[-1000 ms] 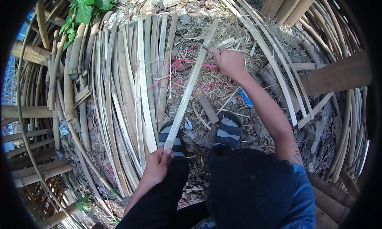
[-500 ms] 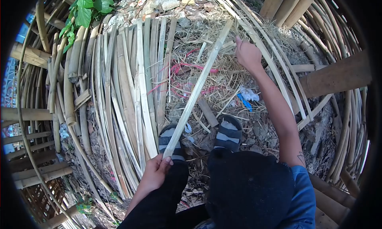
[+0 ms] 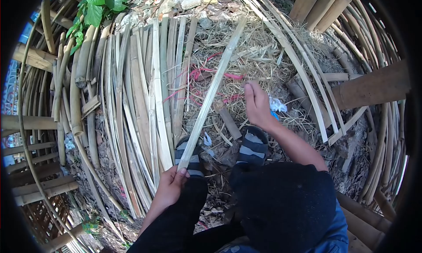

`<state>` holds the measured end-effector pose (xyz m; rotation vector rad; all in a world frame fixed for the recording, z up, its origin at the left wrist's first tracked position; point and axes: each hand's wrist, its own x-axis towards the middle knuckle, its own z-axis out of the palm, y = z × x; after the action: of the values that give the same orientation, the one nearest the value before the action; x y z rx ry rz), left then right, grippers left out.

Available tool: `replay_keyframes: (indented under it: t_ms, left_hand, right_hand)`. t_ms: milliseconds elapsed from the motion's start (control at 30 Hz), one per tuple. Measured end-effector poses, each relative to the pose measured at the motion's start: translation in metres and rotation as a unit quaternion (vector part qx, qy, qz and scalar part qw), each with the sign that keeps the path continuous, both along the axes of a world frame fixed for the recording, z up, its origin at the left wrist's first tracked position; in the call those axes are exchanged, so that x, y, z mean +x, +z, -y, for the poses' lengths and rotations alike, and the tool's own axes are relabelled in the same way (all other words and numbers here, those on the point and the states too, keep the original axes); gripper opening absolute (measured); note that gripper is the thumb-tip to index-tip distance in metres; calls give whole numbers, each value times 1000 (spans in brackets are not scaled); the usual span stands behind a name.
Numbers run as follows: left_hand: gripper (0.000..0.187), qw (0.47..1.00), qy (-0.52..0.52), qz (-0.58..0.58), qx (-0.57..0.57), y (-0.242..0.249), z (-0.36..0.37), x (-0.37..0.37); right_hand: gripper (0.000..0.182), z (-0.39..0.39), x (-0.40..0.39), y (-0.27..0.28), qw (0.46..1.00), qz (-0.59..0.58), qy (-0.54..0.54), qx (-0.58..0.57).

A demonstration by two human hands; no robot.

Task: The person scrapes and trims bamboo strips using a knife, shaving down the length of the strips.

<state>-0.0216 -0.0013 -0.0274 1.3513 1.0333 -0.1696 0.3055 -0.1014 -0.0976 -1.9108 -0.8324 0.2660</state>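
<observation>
My left hand (image 3: 170, 188) is clamped on the near end of the bamboo strip (image 3: 211, 92), which slants away over my left sandal (image 3: 189, 157). My right hand (image 3: 257, 104), fingers curled together, sits clear of its right edge; fibre litter (image 3: 259, 46) lies between.

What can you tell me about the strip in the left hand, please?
The strip is long, narrow and nearly straight, pale greenish-tan with streaks along its length; it looks like split bamboo. The left hand pinches its near end between thumb and fingers. From there it slants away and rightward, across the view of the left sandal and the shavings. The right hand is apart from it, on its right. Whether its far end touches the shavings cannot be told.
</observation>
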Motion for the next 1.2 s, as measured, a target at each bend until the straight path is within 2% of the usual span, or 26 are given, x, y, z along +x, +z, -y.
replay_keyframes:
  t_ms: [67,133,233,267,333,400,467,533,600,667,733,800,867,967,1200]
  left_hand:
    - [30,1000,8,-1,-3,-3,0,-1]
    - [30,1000,25,14,-1,-6,-1,1]
    - [30,999,27,23,24,-6,1,6]
    - [30,999,27,23,37,-5,1,7]
    - [31,999,21,6,35,-1,0,7]
    - [31,999,17,-13,29,0,1,3]
    - [33,999,-1,-23,41,-3,2,0]
    - [34,999,2,-18,42,-4,3,-1]
    - [35,999,8,-13,46,-4,1,1]
    - [37,999,8,-13,45,-3,0,0]
    - [37,999,13,-22,20,0,-1,0]
    - [38,999,17,-29,-6,2,-1,0]
    - [40,999,34,-24,-28,3,-1,2]
    - [41,999,28,-33,-24,0,-2,0]
    - [44,999,36,-30,-6,0,2,1]
  right_hand:
    - [32,5,-34,-3,984,87,153,-22]
    - [35,0,-70,-1,954,184,236,36]
    - [36,-6,-99,-11,932,245,264,38]
    - [36,-8,-95,-14,933,247,261,39]
    - [47,-18,-84,-18,932,309,188,-19]
    - [50,-25,-65,-22,943,292,151,-44]
    - [51,-29,-44,-19,942,255,136,-170]
    - [53,-30,-39,-11,948,249,120,-158]
    - [54,-29,-51,-4,954,197,158,-160]
    - [54,-17,-74,-8,944,231,195,-132]
    - [54,-8,-92,-13,926,253,275,-60]
    - [53,-7,-92,-17,930,241,272,-58]
    - [53,-10,-83,-17,920,304,231,-93]
    - [46,-12,-68,-19,908,325,230,-132]
    - [53,-22,-45,-43,914,345,173,-126]
